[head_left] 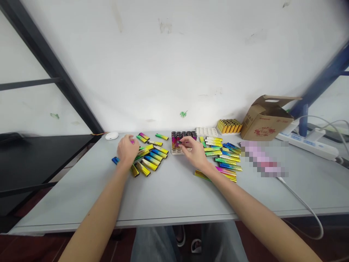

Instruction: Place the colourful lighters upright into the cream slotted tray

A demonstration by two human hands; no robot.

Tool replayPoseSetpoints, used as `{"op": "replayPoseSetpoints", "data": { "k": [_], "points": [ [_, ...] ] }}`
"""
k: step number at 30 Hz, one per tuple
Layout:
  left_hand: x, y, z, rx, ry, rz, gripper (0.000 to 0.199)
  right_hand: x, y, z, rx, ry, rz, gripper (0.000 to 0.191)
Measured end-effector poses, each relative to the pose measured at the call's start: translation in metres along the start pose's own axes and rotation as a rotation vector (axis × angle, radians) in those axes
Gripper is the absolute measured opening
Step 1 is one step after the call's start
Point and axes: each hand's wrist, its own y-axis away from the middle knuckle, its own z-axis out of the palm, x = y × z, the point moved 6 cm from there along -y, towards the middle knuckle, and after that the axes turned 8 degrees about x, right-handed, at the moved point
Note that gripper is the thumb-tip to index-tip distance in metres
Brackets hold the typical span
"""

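R hand (191, 151) pinching dark-topped stick (178, 142) at white rack (177, 152), L hand (127, 149) curled over shiny stick pile (151, 157), pink bit (132, 142) showing, grip can't tell.

Pretty scuffed white wall (174, 65) with a couple green marks, black metal frame (49, 62) off left, blue metal post (321, 76) far right, grey table (169, 196), dark red floor (27, 242) up close
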Motion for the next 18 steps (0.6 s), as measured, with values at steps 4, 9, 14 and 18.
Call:
{"op": "replayPoseSetpoints", "data": {
  "k": [4,9,14,18],
  "points": [
    [-0.011,-0.005,0.008,-0.046,-0.135,-0.017,0.036,0.002,0.0,0.003,-0.05,0.028,-0.011,0.015],
    [-0.013,-0.003,0.017,-0.119,-0.261,-0.022,0.065,-0.006,0.001,0.003,-0.018,0.307,-0.189,0.02],
    [-0.016,-0.005,0.023,-0.169,-0.258,-0.021,0.065,-0.018,0.007,0.008,0.033,0.594,-0.406,0.03],
    [-0.015,-0.006,0.021,-0.15,-0.239,-0.024,0.057,-0.016,0.009,0.012,-0.049,0.732,-0.413,0.045]
  ]
}}
